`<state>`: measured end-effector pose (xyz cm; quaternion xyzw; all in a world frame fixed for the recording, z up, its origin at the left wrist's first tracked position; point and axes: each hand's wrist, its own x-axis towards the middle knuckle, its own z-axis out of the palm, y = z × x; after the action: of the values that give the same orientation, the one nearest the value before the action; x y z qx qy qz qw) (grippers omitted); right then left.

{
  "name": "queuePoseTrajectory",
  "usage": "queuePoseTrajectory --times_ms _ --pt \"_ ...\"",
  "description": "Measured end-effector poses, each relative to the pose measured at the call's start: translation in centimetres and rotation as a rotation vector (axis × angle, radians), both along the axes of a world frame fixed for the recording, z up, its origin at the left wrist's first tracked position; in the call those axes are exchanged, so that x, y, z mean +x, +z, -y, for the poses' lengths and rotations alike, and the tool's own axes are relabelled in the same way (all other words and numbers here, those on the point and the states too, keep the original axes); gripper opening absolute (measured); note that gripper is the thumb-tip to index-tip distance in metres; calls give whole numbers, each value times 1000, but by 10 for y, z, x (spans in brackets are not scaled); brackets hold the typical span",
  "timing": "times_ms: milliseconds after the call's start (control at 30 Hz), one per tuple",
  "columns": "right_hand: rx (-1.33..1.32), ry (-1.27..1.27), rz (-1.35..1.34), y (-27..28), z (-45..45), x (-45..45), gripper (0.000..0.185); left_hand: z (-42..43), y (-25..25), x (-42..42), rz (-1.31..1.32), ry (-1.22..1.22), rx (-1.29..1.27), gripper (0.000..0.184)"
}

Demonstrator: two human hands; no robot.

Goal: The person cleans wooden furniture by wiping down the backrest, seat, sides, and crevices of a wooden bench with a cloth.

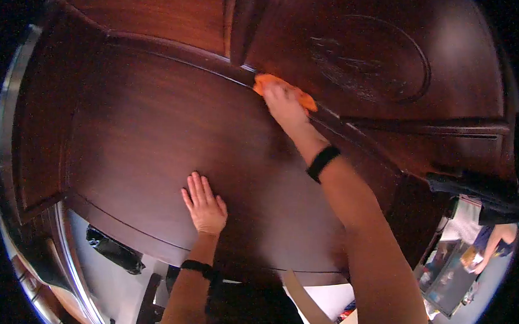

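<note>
An orange cloth (306,100) lies under my right hand (284,104), pressed against the narrow ledge where the dark wooden surface (144,132) meets the carved back panel (370,61). The fingers of that hand are bent over the cloth and look slightly blurred. My left hand (204,205) rests flat on the wooden surface, nearer to me, with its fingers stretched out and nothing in it. Each wrist wears a black band.
A black plastic bag (114,250) is on the floor at the lower left, beside a shiny metal rail (74,271). Dark fabric (472,186) hangs at the right edge. Below it, another person's arm (491,248) reaches over a grey tray (446,278) of items.
</note>
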<state>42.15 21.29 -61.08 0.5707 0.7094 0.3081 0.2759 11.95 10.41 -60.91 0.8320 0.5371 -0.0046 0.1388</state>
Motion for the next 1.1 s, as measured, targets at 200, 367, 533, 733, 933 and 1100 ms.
queuePoseTrajectory --times_ms 200,367,533,733,933,1100 --pt "-319 -522 -70 10 178 115 46 1 3 3 -22 3 -7 65" --pt "305 -934 -668 71 278 143 34 3 4 6 -34 9 12 65" --pt "928 29 -534 298 174 87 45 2 10 7 -25 -20 46 65" --pt "903 76 -219 252 107 143 49 3 6 7 -61 -2 12 64" --pt "54 -477 -1052 3 159 151 25 3 6 5 -28 -18 50 61" --pt "12 -90 -827 70 157 159 27 -5 15 11 -5 9 19 63"
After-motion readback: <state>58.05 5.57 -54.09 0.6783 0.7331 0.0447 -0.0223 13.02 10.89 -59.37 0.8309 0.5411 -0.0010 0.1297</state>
